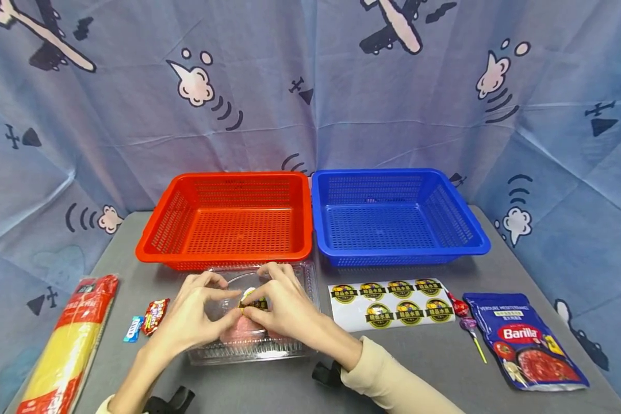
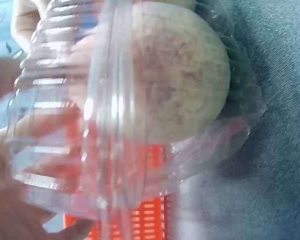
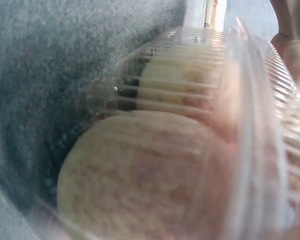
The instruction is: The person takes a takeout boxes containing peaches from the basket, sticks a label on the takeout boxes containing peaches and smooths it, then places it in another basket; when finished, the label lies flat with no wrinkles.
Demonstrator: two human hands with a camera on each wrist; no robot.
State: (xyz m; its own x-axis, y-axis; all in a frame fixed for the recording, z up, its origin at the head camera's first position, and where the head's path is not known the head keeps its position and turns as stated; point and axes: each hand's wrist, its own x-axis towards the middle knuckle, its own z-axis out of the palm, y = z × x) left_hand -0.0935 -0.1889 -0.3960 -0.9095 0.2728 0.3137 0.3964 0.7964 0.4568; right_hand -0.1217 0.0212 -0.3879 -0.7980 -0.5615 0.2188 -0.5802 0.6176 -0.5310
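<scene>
Both my hands are working on top of one clear plastic clamshell box (image 1: 253, 345), sitting on the grey table (image 1: 419, 356) at 6 o'clock from the red basket (image 1: 227, 221). My left hand (image 1: 194, 319) and right hand (image 1: 284, 307) are meeting over the lid – fingertips of both pinching one round yellow-black sticker (image 1: 250, 300) against the plastic.

Wrist views are showing pale, pink-flecked round fruit (image 2: 185, 75) inside the box – at least two in the right wrist view, exact count I can't tell.

Counts around it:
- 2 baskets: red one, blue basket (image 1: 398, 215) at its 3 o'clock, touching or nearly so.
- 1 sticker sheet (image 1: 390, 303) at 3 o'clock from the box, 7 stickers on it.
- 1 lollipop (image 1: 468, 325), 1 Barilla sauce pouch (image 1: 525, 339) further toward 3 o'clock.
- 2 small candy wrappers (image 1: 147, 319) at 9 o'clock from the box.
- 1 spaghetti pack (image 1: 69, 345) at far 9 o'clock.
</scene>
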